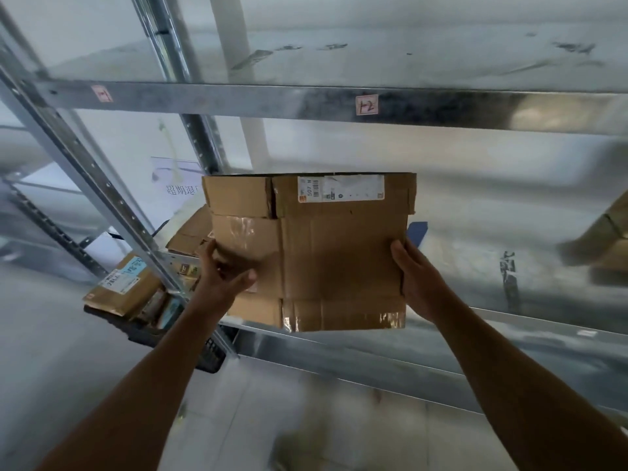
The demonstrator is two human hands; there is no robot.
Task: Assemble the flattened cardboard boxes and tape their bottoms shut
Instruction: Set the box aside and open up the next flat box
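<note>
Your left grip (224,277) is wrapped round the left edge of the flattened cardboard box (339,253), fingers curled over the side and thumb lying across the front face. Your right grip (413,280) clamps the opposite edge, with the thumb on the front and the fingers tucked out of sight behind. Between them you've got the box held upright at the centre of the frame, its broad face turned toward you, in front of the metal rack (238,96). Whether its lower edge touches the shelf behind, I cannot tell. A white shipping label (339,188) runs along the box's top flap, and shiny clear tape (390,319) clings to its bottom edge. Up on the rack's beam, upper centre, sits a small red-bordered sticker (367,104). Behind the box at left centre, a paper sign (176,185) with printed characters peeks out. At lower left, labelled parcels (119,287) are heaped beside a black crate (210,355). Just past the box's right edge there's a blue scrap (417,229), and at the far right edge more cardboard (608,239), blurred.
</note>
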